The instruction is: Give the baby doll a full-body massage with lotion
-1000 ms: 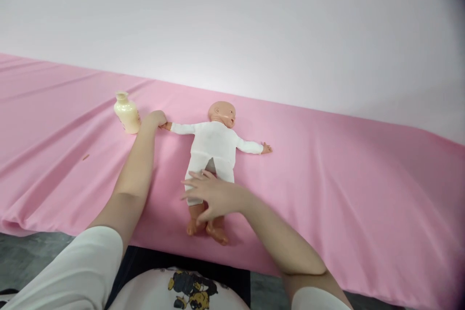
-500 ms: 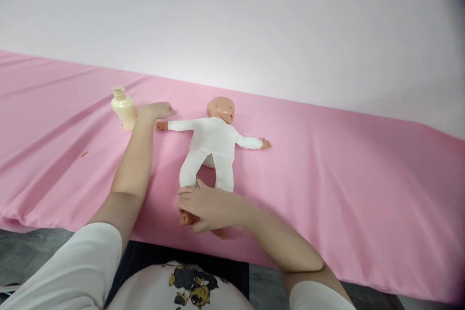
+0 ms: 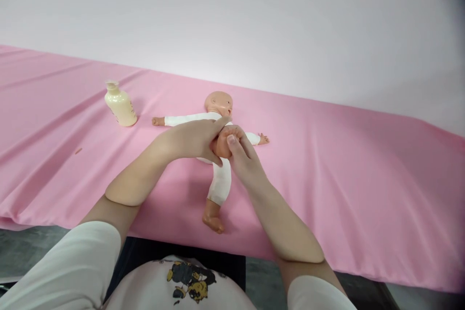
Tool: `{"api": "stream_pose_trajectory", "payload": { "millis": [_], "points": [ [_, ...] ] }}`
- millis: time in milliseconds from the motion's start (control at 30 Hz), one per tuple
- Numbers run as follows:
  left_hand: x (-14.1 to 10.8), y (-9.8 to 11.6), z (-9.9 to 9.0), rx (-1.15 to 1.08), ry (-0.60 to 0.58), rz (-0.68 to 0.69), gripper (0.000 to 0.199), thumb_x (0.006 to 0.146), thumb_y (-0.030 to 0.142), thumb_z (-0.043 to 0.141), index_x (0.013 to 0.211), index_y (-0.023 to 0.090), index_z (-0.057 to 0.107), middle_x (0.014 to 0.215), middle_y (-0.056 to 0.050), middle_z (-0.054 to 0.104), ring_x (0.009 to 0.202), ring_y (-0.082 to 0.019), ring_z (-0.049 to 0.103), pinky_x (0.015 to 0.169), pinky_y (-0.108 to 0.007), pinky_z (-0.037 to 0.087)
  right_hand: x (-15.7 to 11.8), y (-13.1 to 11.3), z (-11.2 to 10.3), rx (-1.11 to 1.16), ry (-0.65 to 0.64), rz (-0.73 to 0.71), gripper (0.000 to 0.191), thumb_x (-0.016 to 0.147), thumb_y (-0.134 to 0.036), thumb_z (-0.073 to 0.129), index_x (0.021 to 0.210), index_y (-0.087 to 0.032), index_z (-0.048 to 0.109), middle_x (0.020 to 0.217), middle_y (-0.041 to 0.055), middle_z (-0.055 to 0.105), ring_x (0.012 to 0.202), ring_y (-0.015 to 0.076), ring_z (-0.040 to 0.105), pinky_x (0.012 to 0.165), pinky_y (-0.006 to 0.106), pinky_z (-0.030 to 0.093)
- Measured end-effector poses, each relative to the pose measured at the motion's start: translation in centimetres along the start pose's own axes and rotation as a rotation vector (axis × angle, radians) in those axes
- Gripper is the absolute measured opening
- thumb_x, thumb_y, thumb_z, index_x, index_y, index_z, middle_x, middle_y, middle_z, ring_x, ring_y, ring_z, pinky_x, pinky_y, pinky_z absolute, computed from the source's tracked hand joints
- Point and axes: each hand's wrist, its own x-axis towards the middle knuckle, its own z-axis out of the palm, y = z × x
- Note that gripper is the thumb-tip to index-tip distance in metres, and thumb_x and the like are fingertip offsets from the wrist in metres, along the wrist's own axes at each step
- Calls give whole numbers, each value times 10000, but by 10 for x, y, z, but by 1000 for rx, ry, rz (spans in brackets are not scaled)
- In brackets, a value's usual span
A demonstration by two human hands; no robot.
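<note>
A baby doll (image 3: 221,181) in a white bodysuit lies on its back, head away from me and arms spread. One leg is raised, and its bare foot (image 3: 222,147) is between my hands above the doll's torso. My right hand (image 3: 246,155) is closed on this foot, thumb pressed against the sole. My left hand (image 3: 198,139) wraps round the foot or ankle from the other side, thumb and fingers on either side of it; part of its grip is hidden. The doll's other leg lies stretched toward me.
A cream-coloured pump bottle (image 3: 121,106) stands to the left of the doll. Nearby lies a small brownish sliver (image 3: 79,150). Beneath everything is a pink cloth (image 3: 348,193) with folds, its front edge close to my body. Behind it rises a plain white surface (image 3: 254,24).
My right hand has lifted one doll leg up and away from me. My left hand has come from beside the bottle to the raised foot.
</note>
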Motion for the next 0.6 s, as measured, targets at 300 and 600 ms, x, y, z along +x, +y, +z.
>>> {"api": "stream_pose_trajectory", "payload": {
  "millis": [300,600],
  "points": [
    [2,50,-48,-24,-264,32,762,807,226,652,1487,299,316,1255,-39,664,1068,-207,657,872,-297,464,-15,-13,8,-90,-101,-85,517,900,-498,631,1296,-290,371,1287,86,562,1258,220,555,1038,424,540],
    [1,63,-46,-76,-309,135,240,822,214,603,1056,178,563,905,-7,645,760,-131,585,670,-233,410,-17,-8,14,-109,19,-90,365,981,-593,401,1089,-260,506,1032,45,615,1047,194,608,967,396,544]
  ]
}}
